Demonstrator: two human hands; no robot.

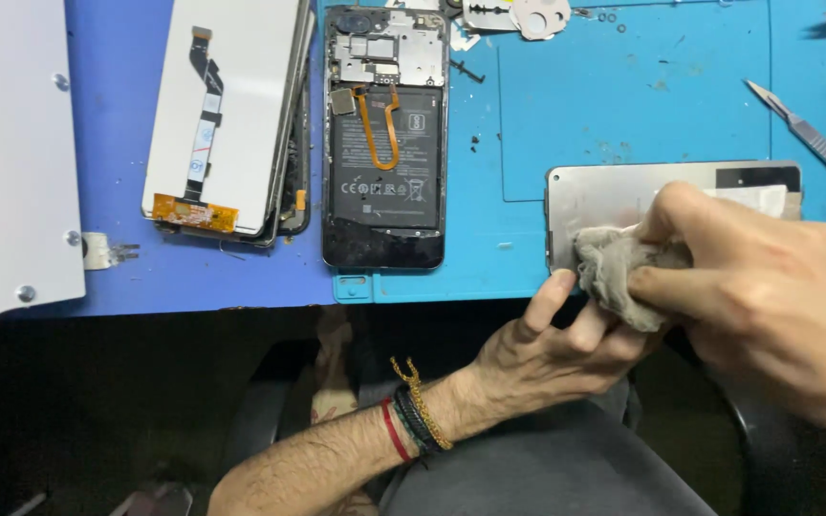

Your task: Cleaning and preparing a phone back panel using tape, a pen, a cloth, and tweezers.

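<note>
The right hand (767,306) is pinching a crumpled grey cloth (619,272) in a closed grip and pressing it on the near left corner of a silver phone panel (614,196). The panel is lying flat at the near right edge of the worktop (623,96), on the blue mat. The left hand (552,344) is bracing the panel's near edge from below, thumb against the corner, fingers curled but holding nothing I can see. Risks, as judged: the panel is sitting at the edge, so a hard wipe could be pushing it off toward the lap; grit in the cloth could be scratching the finish. A scalpel (810,139) is lying just beyond the panel on the far right, near enough to nick a knuckle. The opened phone (384,143) and loose screen (227,115) are lying well apart on the left.
</note>
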